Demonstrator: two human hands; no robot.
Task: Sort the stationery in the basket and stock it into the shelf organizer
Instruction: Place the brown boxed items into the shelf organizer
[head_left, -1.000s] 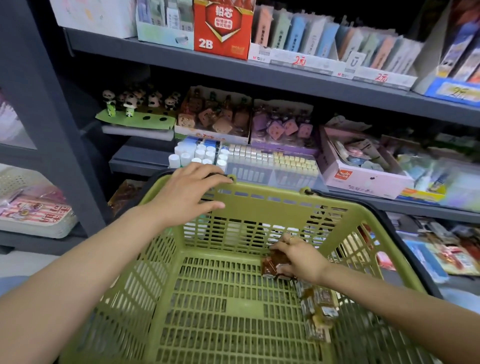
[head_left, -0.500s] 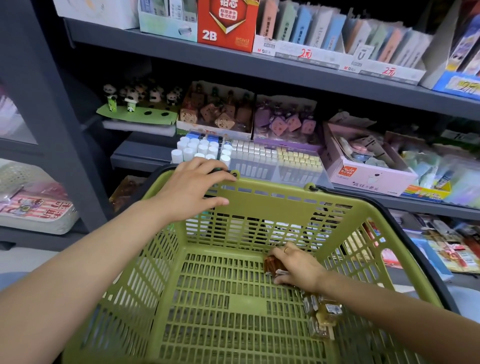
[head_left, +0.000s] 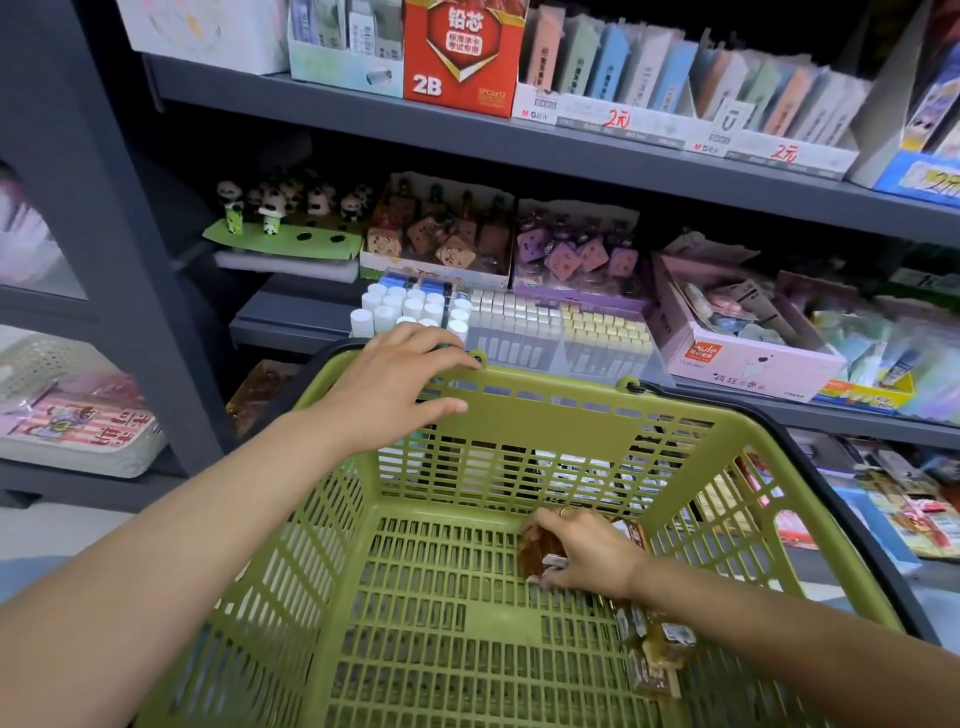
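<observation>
Right fingers (head_left: 558, 571) curled around brown packet (head_left: 535, 553) on basket (head_left: 545, 415) floor, left fingers (head_left: 441, 358) spread on rim

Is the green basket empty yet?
Not empty. The right hand grips brown packets on the basket floor; more packets lie beside the forearm.

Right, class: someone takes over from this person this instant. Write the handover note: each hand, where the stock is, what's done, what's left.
Left hand: resting on the far rim of the green basket, steadying it, gripping nothing.
Right hand: down on the basket floor, fingers curled round brown wrapped packets.
More brown packets lie loose beneath the right forearm.
Done: basket is nearly empty.
Left: lift out the held packets, probably for the box of brown items on the shelf, then collect the rest.
</observation>
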